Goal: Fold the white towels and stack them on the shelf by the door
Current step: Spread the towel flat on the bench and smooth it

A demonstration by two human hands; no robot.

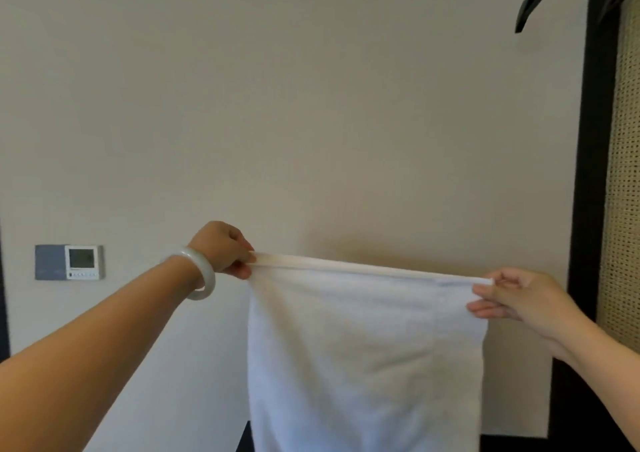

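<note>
White towel (363,347) hangs in front of me, its top hem stretched level between my hands. My left hand (221,249) pinches one corner and my right hand (512,295) the other, equally near. Its lower end probably drops past the frame.

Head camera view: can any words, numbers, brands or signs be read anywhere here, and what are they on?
No text here can be read.
On the wall thermostat, the screen and the small marks under it are too blurred to read.
On the white towel, pinched at its top corners by the left hand and the right hand, no label or print shows.
</note>
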